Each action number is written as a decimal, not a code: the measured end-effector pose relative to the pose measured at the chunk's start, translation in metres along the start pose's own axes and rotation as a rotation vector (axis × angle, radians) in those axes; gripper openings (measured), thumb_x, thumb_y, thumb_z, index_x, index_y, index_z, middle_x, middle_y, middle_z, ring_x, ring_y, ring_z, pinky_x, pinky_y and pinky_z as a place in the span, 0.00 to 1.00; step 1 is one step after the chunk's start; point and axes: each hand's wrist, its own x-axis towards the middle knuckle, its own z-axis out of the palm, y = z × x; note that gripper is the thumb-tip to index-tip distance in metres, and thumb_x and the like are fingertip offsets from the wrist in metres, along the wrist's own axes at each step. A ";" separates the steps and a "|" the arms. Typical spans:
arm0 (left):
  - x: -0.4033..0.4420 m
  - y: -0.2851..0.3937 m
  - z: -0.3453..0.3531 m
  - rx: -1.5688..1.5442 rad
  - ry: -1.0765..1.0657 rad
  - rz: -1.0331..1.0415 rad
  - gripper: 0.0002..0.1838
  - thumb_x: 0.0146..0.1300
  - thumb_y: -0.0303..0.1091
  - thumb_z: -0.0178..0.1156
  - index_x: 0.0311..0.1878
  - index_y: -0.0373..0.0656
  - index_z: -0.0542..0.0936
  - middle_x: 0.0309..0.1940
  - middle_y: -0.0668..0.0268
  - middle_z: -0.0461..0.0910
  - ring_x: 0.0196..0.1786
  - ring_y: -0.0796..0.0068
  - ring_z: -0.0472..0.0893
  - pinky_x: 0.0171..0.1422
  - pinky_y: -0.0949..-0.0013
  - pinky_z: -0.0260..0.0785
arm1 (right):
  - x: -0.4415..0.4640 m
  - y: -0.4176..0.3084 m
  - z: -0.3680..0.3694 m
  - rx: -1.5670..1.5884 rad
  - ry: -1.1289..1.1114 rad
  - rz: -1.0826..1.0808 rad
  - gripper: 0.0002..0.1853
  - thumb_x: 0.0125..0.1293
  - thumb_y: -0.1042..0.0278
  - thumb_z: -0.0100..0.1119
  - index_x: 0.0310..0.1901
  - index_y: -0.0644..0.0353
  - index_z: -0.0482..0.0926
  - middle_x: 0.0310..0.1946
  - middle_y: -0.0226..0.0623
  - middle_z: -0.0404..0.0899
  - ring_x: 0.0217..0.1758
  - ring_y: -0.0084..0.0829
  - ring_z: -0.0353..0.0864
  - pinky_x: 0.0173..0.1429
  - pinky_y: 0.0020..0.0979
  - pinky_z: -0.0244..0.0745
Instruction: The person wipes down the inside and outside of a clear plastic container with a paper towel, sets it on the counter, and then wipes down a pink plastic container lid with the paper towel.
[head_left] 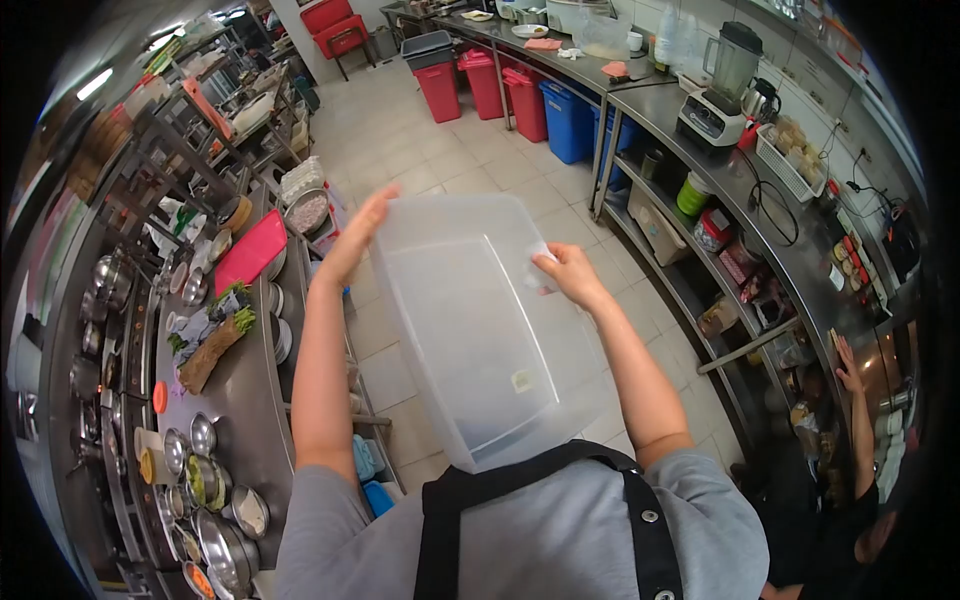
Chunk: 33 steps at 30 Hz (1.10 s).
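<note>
A large translucent plastic bin is tilted in front of my body, its near end against my apron. My left hand grips the bin's far left edge; its fingertips are slightly blurred. On the right side, my right hand is closed on a crumpled white wipe, pressed at the bin's rim. Whether the wipe is paper or cloth I cannot tell. A small pale label shows on the bin's lower part.
Left, a steel counter bears metal bowls, leafy greens and a red board. Right, a steel counter holds a blender. Red bins and a blue bin stand ahead. Another person's arm reaches in at right.
</note>
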 end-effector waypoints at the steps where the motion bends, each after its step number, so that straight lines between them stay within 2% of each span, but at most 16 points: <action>1: 0.002 -0.007 -0.004 -0.081 -0.120 -0.109 0.37 0.68 0.64 0.47 0.67 0.43 0.74 0.66 0.59 0.73 0.67 0.62 0.71 0.72 0.58 0.57 | -0.002 -0.009 0.004 -0.068 0.059 0.019 0.21 0.70 0.57 0.57 0.46 0.73 0.80 0.33 0.47 0.84 0.32 0.33 0.86 0.29 0.36 0.78; 2: 0.004 -0.015 -0.006 -0.162 -0.242 -0.220 0.37 0.67 0.63 0.47 0.67 0.44 0.74 0.65 0.59 0.75 0.66 0.64 0.73 0.70 0.59 0.59 | -0.006 -0.017 0.007 -0.134 0.119 0.040 0.20 0.70 0.58 0.57 0.45 0.73 0.81 0.32 0.46 0.84 0.30 0.36 0.86 0.28 0.37 0.77; 3: 0.002 -0.019 -0.006 -0.168 -0.226 -0.211 0.37 0.67 0.63 0.46 0.66 0.43 0.75 0.63 0.60 0.77 0.65 0.64 0.74 0.69 0.60 0.59 | -0.011 -0.028 0.007 -0.198 0.182 0.061 0.20 0.70 0.58 0.57 0.43 0.73 0.81 0.31 0.46 0.84 0.28 0.38 0.85 0.28 0.38 0.77; 6: -0.003 -0.028 0.001 -0.190 -0.178 -0.193 0.36 0.65 0.62 0.45 0.65 0.43 0.76 0.60 0.60 0.80 0.63 0.65 0.76 0.67 0.62 0.61 | -0.020 -0.069 -0.009 -0.587 0.388 0.042 0.18 0.73 0.59 0.55 0.51 0.68 0.78 0.39 0.44 0.83 0.36 0.38 0.82 0.39 0.37 0.79; 9: 0.003 -0.036 0.007 -0.198 -0.148 -0.193 0.36 0.65 0.62 0.44 0.63 0.42 0.78 0.58 0.60 0.81 0.62 0.64 0.77 0.66 0.61 0.62 | 0.018 -0.052 -0.004 -0.454 0.852 -0.620 0.18 0.73 0.59 0.54 0.54 0.65 0.76 0.45 0.49 0.81 0.42 0.43 0.80 0.43 0.38 0.76; 12: 0.009 -0.035 0.019 -0.189 -0.152 -0.172 0.37 0.66 0.62 0.43 0.63 0.41 0.78 0.58 0.59 0.81 0.61 0.64 0.77 0.65 0.61 0.62 | 0.020 -0.081 0.039 -0.392 0.635 -0.550 0.17 0.69 0.66 0.57 0.57 0.61 0.73 0.51 0.55 0.75 0.59 0.49 0.70 0.57 0.41 0.69; 14: 0.014 -0.036 0.026 -0.198 -0.174 -0.144 0.38 0.67 0.62 0.40 0.64 0.39 0.76 0.60 0.59 0.80 0.62 0.64 0.76 0.64 0.62 0.62 | 0.020 -0.078 0.068 -0.222 0.494 -0.601 0.15 0.65 0.74 0.60 0.52 0.63 0.72 0.52 0.54 0.68 0.55 0.51 0.69 0.57 0.41 0.69; 17: 0.015 -0.027 0.038 -0.213 -0.169 -0.106 0.36 0.66 0.60 0.44 0.60 0.38 0.79 0.56 0.57 0.82 0.60 0.67 0.78 0.63 0.62 0.64 | 0.044 -0.040 0.099 -0.103 0.497 -0.296 0.16 0.61 0.81 0.60 0.49 0.64 0.70 0.51 0.51 0.63 0.51 0.51 0.70 0.57 0.42 0.68; 20: 0.014 -0.024 0.042 -0.247 -0.132 -0.093 0.33 0.67 0.58 0.46 0.57 0.38 0.80 0.52 0.60 0.84 0.56 0.67 0.80 0.61 0.62 0.66 | 0.057 -0.036 0.140 0.056 0.709 -0.343 0.14 0.61 0.81 0.57 0.47 0.64 0.68 0.50 0.50 0.65 0.49 0.50 0.70 0.55 0.43 0.69; 23: 0.037 -0.083 0.046 -0.201 0.062 -0.033 0.30 0.67 0.57 0.48 0.53 0.39 0.82 0.46 0.62 0.84 0.54 0.66 0.80 0.60 0.63 0.66 | 0.039 -0.077 0.185 -0.074 0.564 -0.652 0.13 0.63 0.84 0.54 0.49 0.64 0.69 0.47 0.44 0.65 0.44 0.39 0.71 0.48 0.34 0.73; 26: 0.030 -0.057 0.035 -0.243 -0.129 -0.125 0.28 0.67 0.56 0.50 0.51 0.39 0.81 0.44 0.62 0.84 0.55 0.67 0.79 0.59 0.63 0.67 | 0.033 -0.090 0.184 0.042 0.484 -0.672 0.14 0.63 0.84 0.52 0.51 0.63 0.70 0.47 0.44 0.65 0.44 0.38 0.71 0.49 0.34 0.71; 28: 0.021 -0.049 0.037 -0.243 -0.016 -0.132 0.31 0.68 0.57 0.47 0.56 0.37 0.80 0.50 0.60 0.83 0.58 0.67 0.79 0.60 0.64 0.67 | 0.036 -0.081 0.161 0.120 0.532 -0.576 0.14 0.62 0.82 0.50 0.51 0.66 0.69 0.48 0.48 0.65 0.46 0.43 0.71 0.51 0.37 0.71; 29: 0.014 -0.047 0.040 -0.248 0.040 -0.138 0.32 0.69 0.57 0.46 0.58 0.37 0.79 0.53 0.59 0.82 0.59 0.67 0.79 0.61 0.65 0.67 | 0.040 -0.071 0.142 0.139 0.633 -0.519 0.15 0.63 0.82 0.50 0.52 0.67 0.69 0.49 0.47 0.64 0.47 0.42 0.70 0.52 0.37 0.71; 30: 0.008 -0.040 0.038 -0.244 -0.012 -0.127 0.32 0.69 0.57 0.45 0.58 0.37 0.79 0.53 0.59 0.82 0.59 0.67 0.79 0.61 0.66 0.67 | 0.047 -0.064 0.130 0.160 0.740 -0.462 0.16 0.63 0.82 0.50 0.53 0.67 0.69 0.49 0.46 0.63 0.48 0.41 0.70 0.54 0.36 0.71; 32: 0.003 -0.026 0.034 -0.234 -0.123 -0.101 0.32 0.69 0.57 0.45 0.59 0.38 0.79 0.54 0.60 0.82 0.59 0.67 0.79 0.60 0.67 0.67 | 0.056 -0.061 0.126 0.069 0.877 -0.570 0.18 0.63 0.81 0.51 0.56 0.68 0.69 0.49 0.46 0.62 0.49 0.42 0.69 0.56 0.37 0.70; 33: 0.007 -0.030 0.033 -0.256 -0.111 -0.086 0.32 0.69 0.57 0.46 0.59 0.38 0.78 0.55 0.60 0.81 0.60 0.67 0.78 0.62 0.65 0.66 | 0.059 -0.062 0.123 0.021 0.946 -0.626 0.20 0.63 0.81 0.51 0.57 0.68 0.68 0.49 0.45 0.62 0.50 0.42 0.69 0.56 0.37 0.69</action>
